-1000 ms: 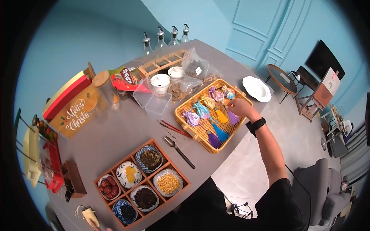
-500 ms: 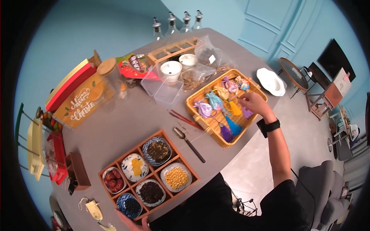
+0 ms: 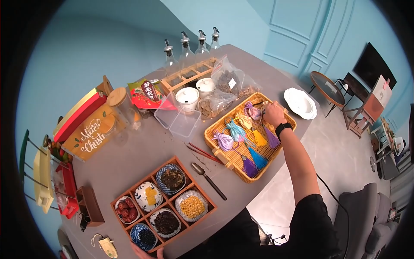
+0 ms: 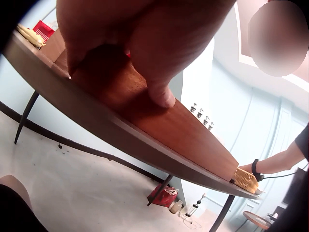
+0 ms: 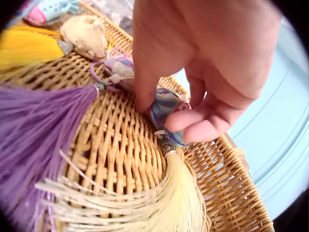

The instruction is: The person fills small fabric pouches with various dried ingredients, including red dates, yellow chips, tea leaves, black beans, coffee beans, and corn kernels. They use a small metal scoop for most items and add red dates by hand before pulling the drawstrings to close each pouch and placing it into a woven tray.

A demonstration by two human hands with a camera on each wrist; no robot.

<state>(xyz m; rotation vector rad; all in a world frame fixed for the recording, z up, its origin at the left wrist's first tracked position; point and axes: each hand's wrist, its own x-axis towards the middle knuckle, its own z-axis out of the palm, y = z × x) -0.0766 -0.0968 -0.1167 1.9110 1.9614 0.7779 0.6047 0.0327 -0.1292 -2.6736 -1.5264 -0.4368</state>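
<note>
My right hand (image 3: 274,113) is at the far right corner of a wicker basket (image 3: 214,149). In the right wrist view its thumb and fingers pinch a small blue patterned sachet (image 5: 166,108) with a cream tassel (image 5: 181,186). Other drawstring sachets with tassels lie beside it, among them a lilac one (image 3: 223,141) and a light blue one (image 3: 236,129). My left hand (image 3: 144,251) grips the near corner of a wooden compartment tray (image 3: 186,227), thumb pressed along its outer wall in the left wrist view. Small bowls of dates, corn and dark foods fill the tray.
Between tray and basket lie a dark-handled scoop (image 3: 209,181) and red sticks (image 3: 202,152). A cream pouch (image 3: 108,247) lies at the near left. Clear plastic box (image 3: 185,124), white lidded jars (image 3: 187,98) and glass bottles (image 3: 186,56) stand behind; a white plate (image 3: 300,103) is rightward.
My right hand has moved from above the purple tassel to the sachet in the basket's far corner. My left hand has left the cream pouch and come to the tray's corner.
</note>
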